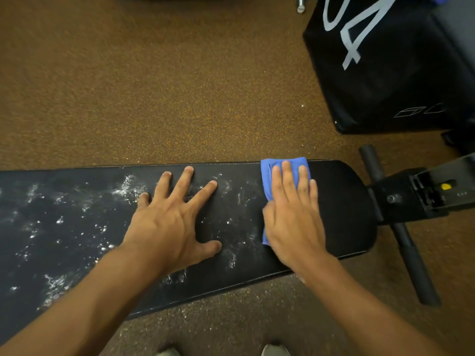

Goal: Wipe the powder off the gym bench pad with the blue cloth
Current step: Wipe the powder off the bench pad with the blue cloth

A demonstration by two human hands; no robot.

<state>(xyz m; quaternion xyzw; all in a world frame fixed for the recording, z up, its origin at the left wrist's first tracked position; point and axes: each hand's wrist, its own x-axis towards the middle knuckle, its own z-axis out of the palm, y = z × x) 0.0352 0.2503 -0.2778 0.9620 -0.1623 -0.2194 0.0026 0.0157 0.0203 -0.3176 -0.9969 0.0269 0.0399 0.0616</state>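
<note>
Right hand (293, 214) hides most of blue cloth (270, 183). Bench (341, 201) cut off at left edge. 2 shoes (275, 350) cropped at bottom edge.

A black pad (341, 214) is stretching across mid-frame, white powder (128, 188) smearing its left and centre; a folded blue cloth (270, 181) is lying flat right of centre.

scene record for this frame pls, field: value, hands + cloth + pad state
left hand: flat, fingers spread, resting on bench pad
right hand: flat, pressing blue cloth onto pad
cloth position: near pad's right end, reaching its far edge
powder: white smears from the cloth leftward
clean zone: pad right of cloth looks free of powder
floor: brown speckled
nearby: black box with white markings, far right
</note>
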